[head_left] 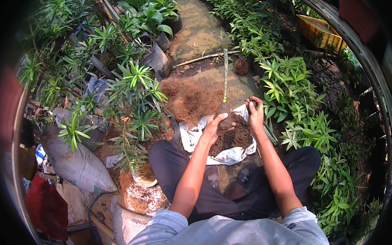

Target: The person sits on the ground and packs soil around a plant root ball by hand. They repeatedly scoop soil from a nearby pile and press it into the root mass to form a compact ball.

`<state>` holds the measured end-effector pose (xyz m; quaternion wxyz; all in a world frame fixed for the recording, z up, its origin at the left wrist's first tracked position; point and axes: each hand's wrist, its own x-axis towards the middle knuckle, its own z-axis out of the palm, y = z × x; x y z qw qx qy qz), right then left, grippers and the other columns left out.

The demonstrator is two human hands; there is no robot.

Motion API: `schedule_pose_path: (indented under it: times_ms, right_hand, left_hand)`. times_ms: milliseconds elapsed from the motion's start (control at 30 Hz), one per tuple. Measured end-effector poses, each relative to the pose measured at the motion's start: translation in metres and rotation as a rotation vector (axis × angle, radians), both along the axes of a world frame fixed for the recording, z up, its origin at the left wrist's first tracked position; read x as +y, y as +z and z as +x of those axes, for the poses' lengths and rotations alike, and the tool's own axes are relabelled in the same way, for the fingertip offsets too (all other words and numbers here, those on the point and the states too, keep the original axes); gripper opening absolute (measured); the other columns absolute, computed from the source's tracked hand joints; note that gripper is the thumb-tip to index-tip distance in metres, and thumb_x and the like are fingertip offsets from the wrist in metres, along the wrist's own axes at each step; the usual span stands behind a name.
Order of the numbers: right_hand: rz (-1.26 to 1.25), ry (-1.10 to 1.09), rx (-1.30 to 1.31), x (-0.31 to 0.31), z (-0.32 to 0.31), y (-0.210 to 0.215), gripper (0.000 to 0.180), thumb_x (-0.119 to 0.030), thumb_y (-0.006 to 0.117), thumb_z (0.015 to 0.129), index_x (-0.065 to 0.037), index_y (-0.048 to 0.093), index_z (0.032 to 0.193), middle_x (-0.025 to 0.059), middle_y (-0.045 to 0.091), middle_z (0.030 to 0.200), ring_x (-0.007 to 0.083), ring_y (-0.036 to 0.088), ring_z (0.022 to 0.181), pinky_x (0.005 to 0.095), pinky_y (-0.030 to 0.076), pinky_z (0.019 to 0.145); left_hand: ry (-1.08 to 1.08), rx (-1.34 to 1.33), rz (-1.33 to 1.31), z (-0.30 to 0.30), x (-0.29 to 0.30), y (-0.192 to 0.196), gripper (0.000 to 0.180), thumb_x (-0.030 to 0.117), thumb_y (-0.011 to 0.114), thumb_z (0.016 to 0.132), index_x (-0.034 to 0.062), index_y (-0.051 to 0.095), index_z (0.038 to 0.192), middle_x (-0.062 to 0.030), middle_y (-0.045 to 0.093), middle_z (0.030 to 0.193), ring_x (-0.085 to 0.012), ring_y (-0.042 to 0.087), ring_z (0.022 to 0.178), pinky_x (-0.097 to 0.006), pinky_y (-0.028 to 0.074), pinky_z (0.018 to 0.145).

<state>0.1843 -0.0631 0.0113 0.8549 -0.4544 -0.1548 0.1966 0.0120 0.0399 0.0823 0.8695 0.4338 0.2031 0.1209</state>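
The left hand (214,127) cups the soil ball (224,116) of an upright cutting (225,74) over the soil heap (233,136); the right hand (255,113), fingertips pinched together, hovers nearby, so a loosened grip might crumble it.

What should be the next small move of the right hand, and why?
Probably bring the right hand down onto the soil ball that the left hand holds at the stem's base; its fingers look pinched, perhaps around soil.
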Motion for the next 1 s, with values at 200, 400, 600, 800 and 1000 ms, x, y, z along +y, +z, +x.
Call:
schedule_pose_path:
  times_ms: [200,400,600,800,1000]
  right_hand:
    - [-0.011,-0.034,0.056,-0.002,0.001,0.000,0.024,-0.005,0.055,0.099,0.000,0.047,0.121,0.0091,0.052,0.119,0.0186,0.057,0.109,0.0306,0.047,0.099]
    - [-0.010,-0.006,0.123,0.001,-0.003,0.003,0.022,-0.001,0.053,0.098,0.000,0.049,0.119,0.0094,0.053,0.117,0.0196,0.057,0.108,0.0315,0.049,0.097]
    - [0.007,0.014,0.178,0.002,-0.003,0.001,0.020,-0.001,0.054,0.098,0.000,0.051,0.117,0.0097,0.056,0.113,0.0204,0.059,0.105,0.0327,0.051,0.096]
    - [0.026,0.056,0.221,0.004,-0.010,0.008,0.020,-0.003,0.056,0.097,-0.001,0.052,0.117,0.0103,0.059,0.114,0.0202,0.061,0.102,0.0337,0.053,0.092]
    - [-0.055,0.135,0.430,-0.003,-0.014,0.023,0.018,-0.022,0.056,0.099,-0.007,0.057,0.108,0.0078,0.066,0.101,0.0162,0.062,0.082,0.0290,0.053,0.070]
  left_hand:
    - [0.071,0.158,0.389,-0.019,0.026,0.011,0.057,0.014,0.074,0.082,-0.0059,0.054,0.131,-0.0119,0.070,0.094,-0.0208,0.071,0.080,-0.032,0.059,0.071]
    - [0.214,0.196,0.347,-0.030,0.033,0.021,0.089,0.010,0.079,0.078,-0.0124,0.028,0.147,-0.0173,0.067,0.102,-0.0197,0.070,0.070,-0.030,0.058,0.062]
    - [0.140,0.258,0.301,-0.045,0.044,0.028,0.078,0.014,0.078,0.079,-0.0142,0.034,0.137,-0.0161,0.068,0.096,-0.0220,0.071,0.071,-0.031,0.059,0.062]
    - [0.207,0.249,0.335,-0.053,0.045,0.032,0.053,0.014,0.077,0.080,-0.0055,0.055,0.124,-0.0102,0.070,0.092,-0.0182,0.070,0.068,-0.030,0.059,0.059]
    - [0.135,0.285,0.327,-0.056,0.051,0.029,0.052,0.019,0.075,0.082,-0.0020,0.054,0.125,-0.0104,0.067,0.095,-0.0216,0.071,0.068,-0.032,0.060,0.062]
